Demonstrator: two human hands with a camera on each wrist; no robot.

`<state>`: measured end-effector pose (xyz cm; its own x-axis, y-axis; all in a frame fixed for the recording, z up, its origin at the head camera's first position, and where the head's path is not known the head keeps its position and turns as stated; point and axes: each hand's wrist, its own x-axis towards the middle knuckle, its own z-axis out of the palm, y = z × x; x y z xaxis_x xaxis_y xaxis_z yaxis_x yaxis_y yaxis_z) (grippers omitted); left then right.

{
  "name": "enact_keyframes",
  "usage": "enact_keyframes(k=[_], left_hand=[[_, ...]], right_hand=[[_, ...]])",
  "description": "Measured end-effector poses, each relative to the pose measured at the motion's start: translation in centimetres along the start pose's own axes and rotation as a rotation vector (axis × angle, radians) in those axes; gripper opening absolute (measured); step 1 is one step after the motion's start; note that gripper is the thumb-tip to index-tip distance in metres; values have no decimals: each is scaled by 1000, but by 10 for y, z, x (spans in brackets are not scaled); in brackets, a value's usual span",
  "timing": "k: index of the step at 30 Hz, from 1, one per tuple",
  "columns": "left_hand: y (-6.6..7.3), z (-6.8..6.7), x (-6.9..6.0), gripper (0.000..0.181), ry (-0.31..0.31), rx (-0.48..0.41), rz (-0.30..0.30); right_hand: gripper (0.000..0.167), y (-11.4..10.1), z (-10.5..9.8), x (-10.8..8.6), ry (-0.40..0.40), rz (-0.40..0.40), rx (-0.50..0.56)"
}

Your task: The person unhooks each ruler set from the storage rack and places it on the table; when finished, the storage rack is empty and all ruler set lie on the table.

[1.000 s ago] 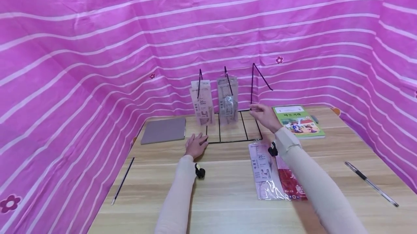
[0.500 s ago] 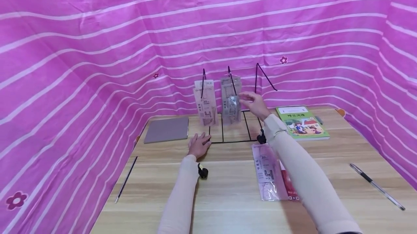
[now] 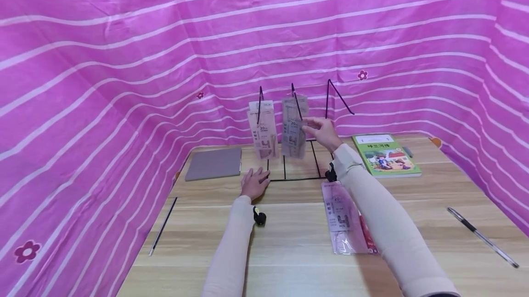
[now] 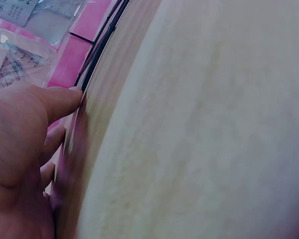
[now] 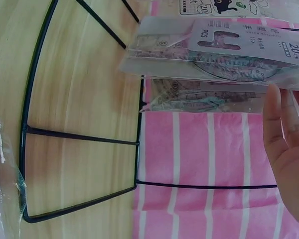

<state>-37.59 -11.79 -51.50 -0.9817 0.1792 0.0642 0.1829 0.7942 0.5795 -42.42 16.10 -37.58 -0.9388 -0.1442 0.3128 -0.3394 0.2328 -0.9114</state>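
Observation:
A black wire rack (image 3: pixel 297 179) stands on the table with upright hooks. Clear ruler packets hang from two of them: a left bunch (image 3: pixel 263 134) and a middle bunch (image 3: pixel 293 127). My right hand (image 3: pixel 326 134) touches the right edge of the middle bunch, fingers extended. In the right wrist view, fingertips of that hand (image 5: pixel 291 142) meet the lower edge of a packet (image 5: pixel 229 50); some are hidden behind it. The right hook (image 3: pixel 340 97) carries nothing. My left hand (image 3: pixel 254 184) rests at the rack's front left corner, its thumb against the wire (image 4: pixel 95 57) in the left wrist view.
A clear ruler packet (image 3: pixel 339 214) lies on the table before the rack, with a red one (image 3: pixel 369 237) partly under my right sleeve. A grey notebook (image 3: pixel 213 164) is at left, a green book (image 3: pixel 386 157) at right. Pens lie at left (image 3: pixel 163 226) and right (image 3: pixel 481 236).
My right hand has moved left from beside the right hook to the middle bunch, whose front packet has shifted slightly. The left hand stays at the rack's corner. The head view has shifted a little.

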Motion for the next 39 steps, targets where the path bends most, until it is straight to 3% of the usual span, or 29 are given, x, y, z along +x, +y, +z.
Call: enact_keyframes(k=[2, 9, 13, 23, 31, 39], left_hand=[[-2, 1, 2, 42, 2, -1, 2], [-4, 2, 3, 42, 11, -4, 12], [-3, 2, 2, 42, 14, -4, 11], [-5, 3, 4, 43, 17, 10, 9], [-4, 3, 5, 42, 19, 14, 19], [-8, 4, 5, 43, 10, 4, 19]], right_hand=[[40, -1, 0, 0, -4, -8, 3], [39, -41, 2, -24, 7, -9, -19], [38, -36, 2, -24, 31, -23, -7], [40, 3, 0, -17, 70, -57, 46], [38, -8, 1, -34, 62, -145, 54], [34, -26, -3, -57, 30, -163, 42]])
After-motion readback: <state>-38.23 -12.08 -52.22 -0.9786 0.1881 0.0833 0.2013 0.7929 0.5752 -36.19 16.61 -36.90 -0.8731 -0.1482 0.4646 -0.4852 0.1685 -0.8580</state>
